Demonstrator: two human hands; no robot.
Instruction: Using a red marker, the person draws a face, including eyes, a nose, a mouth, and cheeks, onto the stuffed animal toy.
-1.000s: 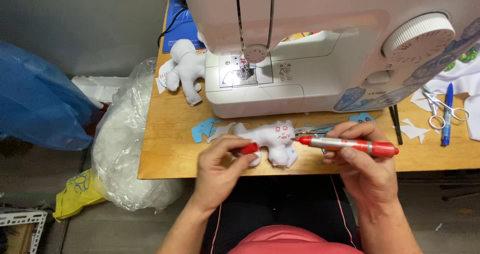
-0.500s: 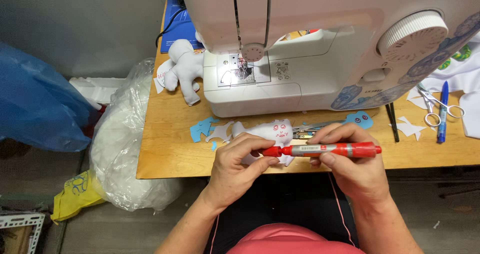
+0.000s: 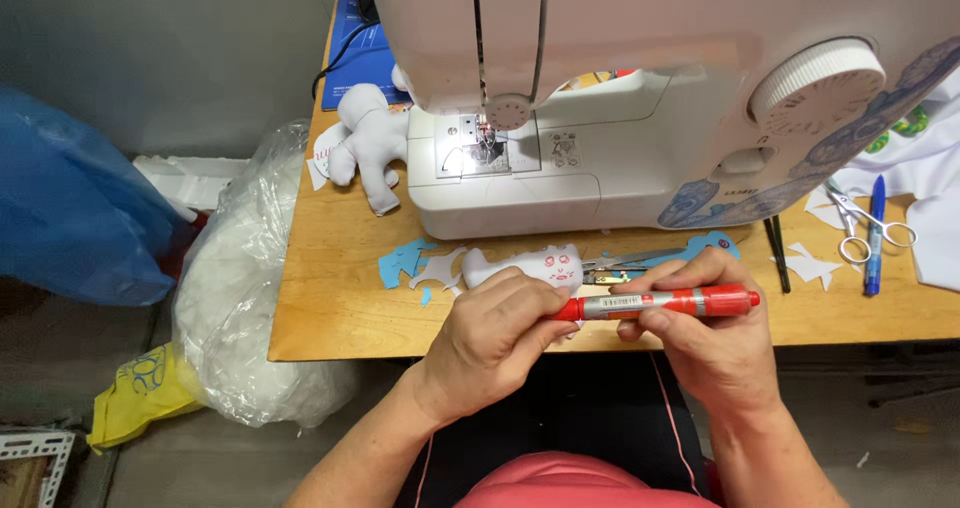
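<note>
white label on red marker [image 3: 655,303], yellow bag [image 3: 140,393] lwr left

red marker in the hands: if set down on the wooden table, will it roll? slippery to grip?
The red marker looks round and smooth, so it would probably roll on the flat wooden table. Likely stiff and light: the right hand holds it level with fingers alone.

Red marker pen [image 3: 660,303] — slim barrel, grey-white label band around the middle, red at both ends — held level, lengthwise left to right, just above the near edge of the wooden table. Left end pinched in the left hand [image 3: 495,333], thumb and fingertips closed over it; the right hand [image 3: 715,343] grips the barrel from below and behind. Small white stuffed toy [image 3: 545,265] with red marks drawn on its face lies flat on the table just beyond the knuckles — partly hidden by the left hand.
</note>
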